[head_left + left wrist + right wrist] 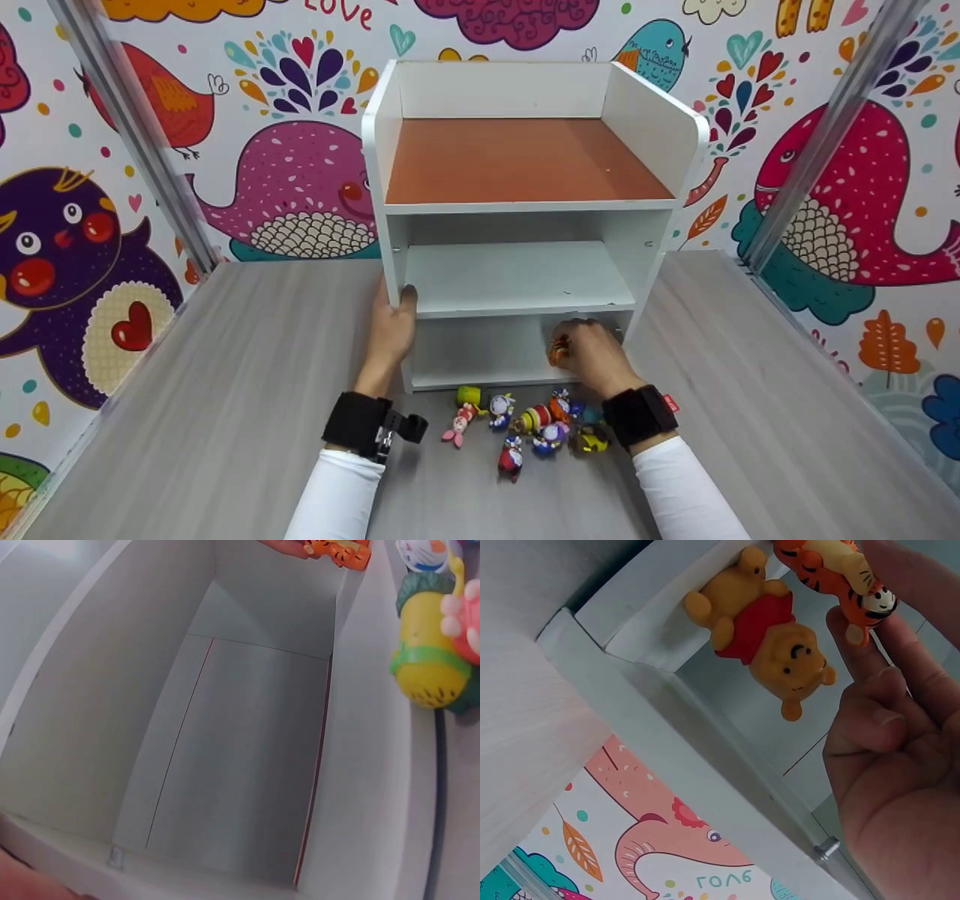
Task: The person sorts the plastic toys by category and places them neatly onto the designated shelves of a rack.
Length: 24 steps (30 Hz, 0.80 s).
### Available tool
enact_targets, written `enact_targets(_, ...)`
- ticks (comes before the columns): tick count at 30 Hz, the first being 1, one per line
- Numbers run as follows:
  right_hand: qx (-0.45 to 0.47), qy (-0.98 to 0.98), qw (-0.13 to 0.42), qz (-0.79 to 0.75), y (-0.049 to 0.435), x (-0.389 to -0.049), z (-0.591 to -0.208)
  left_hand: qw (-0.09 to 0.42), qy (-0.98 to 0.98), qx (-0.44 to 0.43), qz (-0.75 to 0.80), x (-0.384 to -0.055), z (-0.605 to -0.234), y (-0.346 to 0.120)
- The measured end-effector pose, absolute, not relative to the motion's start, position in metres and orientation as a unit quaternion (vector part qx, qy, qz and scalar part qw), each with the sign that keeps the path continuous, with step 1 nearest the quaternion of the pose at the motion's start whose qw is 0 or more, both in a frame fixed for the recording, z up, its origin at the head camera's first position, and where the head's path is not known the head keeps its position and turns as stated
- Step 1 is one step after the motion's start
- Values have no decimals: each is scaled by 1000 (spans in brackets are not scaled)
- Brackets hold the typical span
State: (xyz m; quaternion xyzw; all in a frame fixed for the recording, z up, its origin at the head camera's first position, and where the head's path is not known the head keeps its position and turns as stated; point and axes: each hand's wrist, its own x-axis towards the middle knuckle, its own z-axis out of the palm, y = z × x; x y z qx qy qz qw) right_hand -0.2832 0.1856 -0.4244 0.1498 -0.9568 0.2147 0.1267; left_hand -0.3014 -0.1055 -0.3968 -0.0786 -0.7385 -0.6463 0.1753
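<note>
My right hand (594,355) pinches an orange, black-striped tiger figurine (832,574) between thumb and fingers. Both are at the right end of the bottom compartment of a white shelf unit (517,310). Beside the tiger, in the right wrist view, a yellow bear figurine (776,641) in a red shirt sits at the compartment's front corner; in the head view my hand hides it. My left hand (391,324) grips the unit's left side panel (386,247), thumb at the front edge and fingers hidden behind.
Several small figurines lie on the floor before the unit, among them a pink one (460,425), a yellow-green one (470,396) and a red-and-blue one (511,458). The unit's top has a brown surface (517,161) between raised sides. Behind stands a patterned wall (300,187).
</note>
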Motion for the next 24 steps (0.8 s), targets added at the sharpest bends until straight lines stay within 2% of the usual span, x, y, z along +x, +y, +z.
enact_targets(12,142,-958,119,218,186,-282,-422,178,-737,-87,-646,-302,-396,-105)
enact_targets(24,142,-955,130,227,184,-273,-402,174,-734,-80,-652,-303,-398,-105)
